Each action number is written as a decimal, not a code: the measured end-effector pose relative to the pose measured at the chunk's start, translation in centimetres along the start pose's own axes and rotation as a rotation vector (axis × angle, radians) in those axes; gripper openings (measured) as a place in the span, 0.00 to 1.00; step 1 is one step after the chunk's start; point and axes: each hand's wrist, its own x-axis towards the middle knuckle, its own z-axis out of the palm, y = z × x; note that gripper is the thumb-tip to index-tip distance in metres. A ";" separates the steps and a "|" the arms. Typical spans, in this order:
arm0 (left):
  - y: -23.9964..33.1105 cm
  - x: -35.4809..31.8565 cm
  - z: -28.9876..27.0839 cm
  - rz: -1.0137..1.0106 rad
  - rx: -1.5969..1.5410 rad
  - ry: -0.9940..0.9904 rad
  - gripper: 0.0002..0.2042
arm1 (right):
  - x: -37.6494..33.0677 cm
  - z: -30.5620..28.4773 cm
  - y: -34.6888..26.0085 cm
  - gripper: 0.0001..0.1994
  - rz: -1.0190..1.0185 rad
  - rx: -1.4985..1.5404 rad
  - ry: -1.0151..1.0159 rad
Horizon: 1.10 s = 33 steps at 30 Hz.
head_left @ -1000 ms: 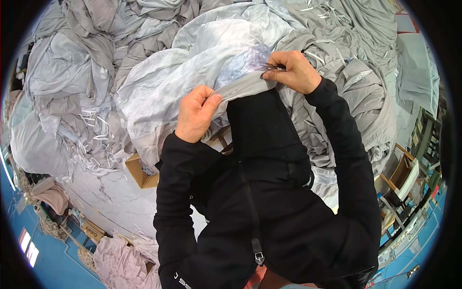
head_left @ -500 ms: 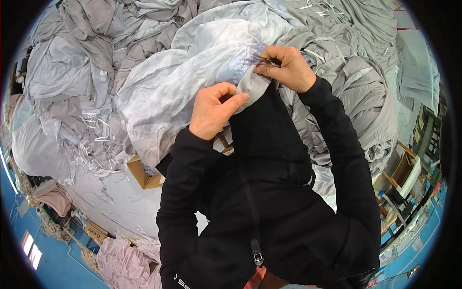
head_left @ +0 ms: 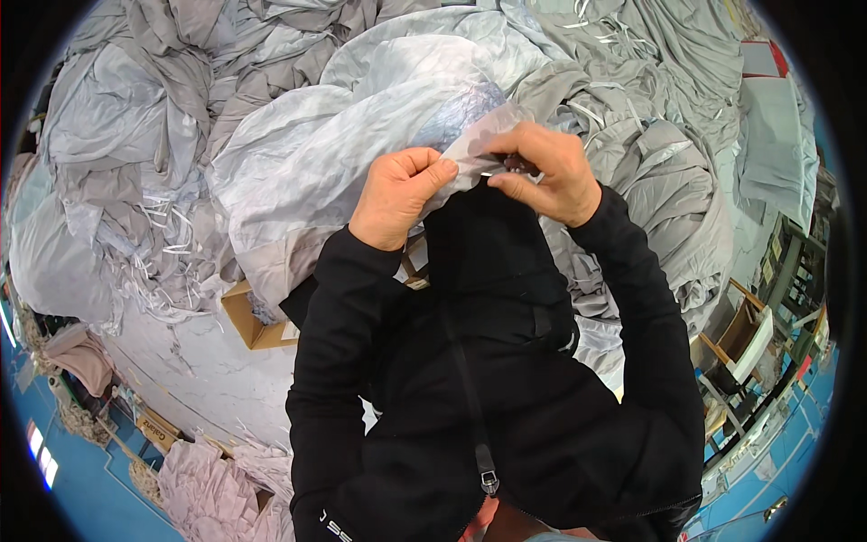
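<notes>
A large grey-and-white patterned cloth point(head_left: 316, 149) lies over my lap and spreads away from me. My left hand point(head_left: 397, 194) pinches its grey edge between thumb and forefinger. Just to the right, my right hand point(head_left: 546, 172) curls around small dark thread snips point(head_left: 488, 174), mostly hidden by the fingers, with a bright metal tip showing near the thumb. The right fingers are against the turned-up hem, where a pale strip of cloth point(head_left: 492, 126) stands up. Whether the right hand also grips the cloth, I cannot tell.
Heaps of grey cloth with white ties point(head_left: 623, 117) surround me at the far side, left and right. An open cardboard box point(head_left: 257, 316) sits by my left forearm. Pinkish cloth point(head_left: 208, 492) is piled at the lower left. A wooden-framed stand point(head_left: 745, 339) is at right.
My right hand has moved down and turned, drawing the snips in toward the hem. The left hand has shifted slightly up and closed tighter on the edge, which is now lifted.
</notes>
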 end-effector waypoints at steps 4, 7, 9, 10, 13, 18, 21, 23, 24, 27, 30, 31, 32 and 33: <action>0.0 -0.1 0.8 0.034 -0.009 0.043 0.08 | 0.2 1.3 -1.5 0.11 0.070 0.125 0.046; 0.0 -0.2 0.8 0.049 0.011 0.042 0.08 | 0.1 2.4 -1.1 0.11 0.024 0.077 0.047; 0.1 -0.3 0.9 0.049 0.022 0.046 0.09 | 0.3 2.6 -1.2 0.11 -0.034 0.032 0.072; 0.1 -0.3 1.0 0.034 0.014 0.053 0.09 | 0.3 2.6 -1.3 0.12 -0.090 -0.013 0.099; -0.1 0.0 1.1 0.029 0.037 0.061 0.09 | 0.2 2.6 -1.5 0.13 -0.169 -0.118 0.095; -0.2 0.2 1.2 0.094 0.145 0.066 0.10 | 0.2 2.9 -1.5 0.14 -0.205 -0.215 0.026; -0.3 0.4 0.7 0.112 0.213 0.060 0.11 | 0.1 3.1 -1.2 0.14 -0.106 -0.175 0.006; -0.2 0.3 0.5 0.095 0.173 0.070 0.10 | 0.0 2.7 -0.7 0.11 -0.079 -0.027 0.048; -0.1 0.2 0.4 0.093 0.170 0.072 0.10 | -0.3 2.6 -0.6 0.11 -0.077 -0.026 0.044; 0.1 -0.1 0.4 0.053 0.136 0.073 0.09 | -1.2 2.3 -0.4 0.07 0.129 0.180 0.092; -0.1 -0.1 0.5 0.069 0.149 0.119 0.10 | -1.7 2.2 -0.4 0.05 0.363 0.433 0.143; -0.1 -0.2 0.5 0.071 0.171 0.135 0.11 | -1.8 1.9 -0.6 0.05 0.366 0.431 0.144; -0.2 -0.2 0.4 0.074 0.194 0.153 0.11 | -1.6 1.7 -1.0 0.05 0.386 0.565 0.182; -0.3 -0.3 0.4 0.073 0.193 0.151 0.11 | -1.5 1.4 -1.3 0.05 0.405 0.698 0.221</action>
